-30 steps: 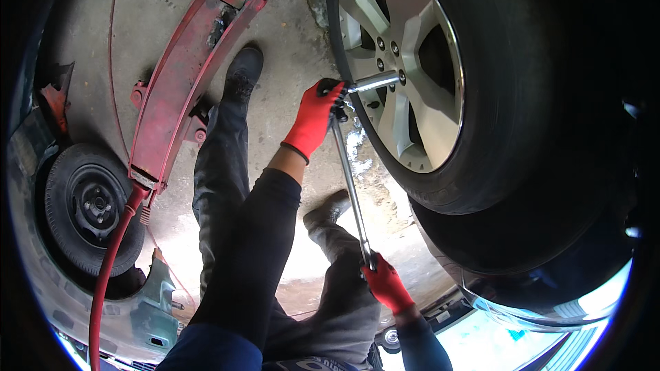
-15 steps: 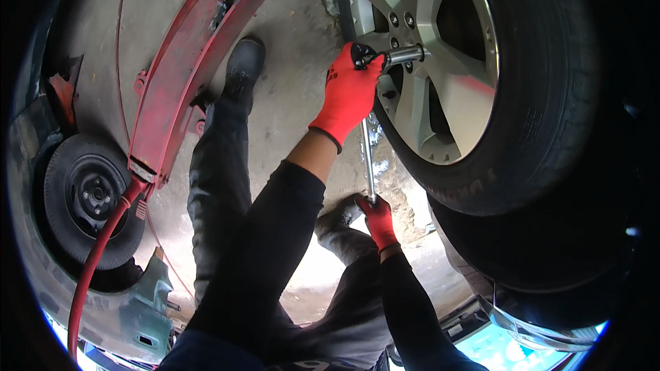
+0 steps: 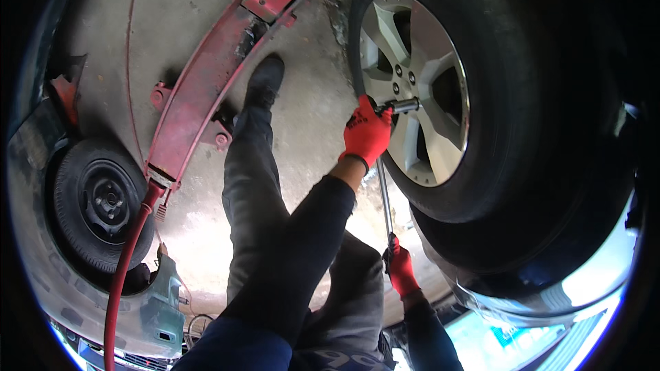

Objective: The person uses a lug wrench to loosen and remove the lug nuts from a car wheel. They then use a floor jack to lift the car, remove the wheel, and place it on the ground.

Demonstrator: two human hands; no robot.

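Both my hands wear red gloves with dark fingertips and grip one long-handled socket wrench (image 3: 385, 196). My left hand (image 3: 366, 132) is closed round the head end of the wrench, beside the bright socket (image 3: 407, 106). That socket sits against the hub of a silver alloy wheel (image 3: 441, 145); whatever it covers is hidden. Several dark lug nuts (image 3: 412, 77) show above it. Around the rim is a thick black tire (image 3: 488, 89). Lower down, my right hand (image 3: 403, 271) is wrapped round the far end of the handle, which points back toward me.
A red floor jack (image 3: 206, 89) lies along my left, its red handle (image 3: 127, 275) slanting toward me. Behind it, a black steel wheel with tire (image 3: 103, 199) sits by a worn green body panel (image 3: 158, 302). My shoe (image 3: 265, 79) rests on concrete between jack and wheel.
The whole view has shifted, so the wheel's hub and both hands appear lower, and the hands slightly more to the right. Both hands keep their grip, and the socket stays at the hub.
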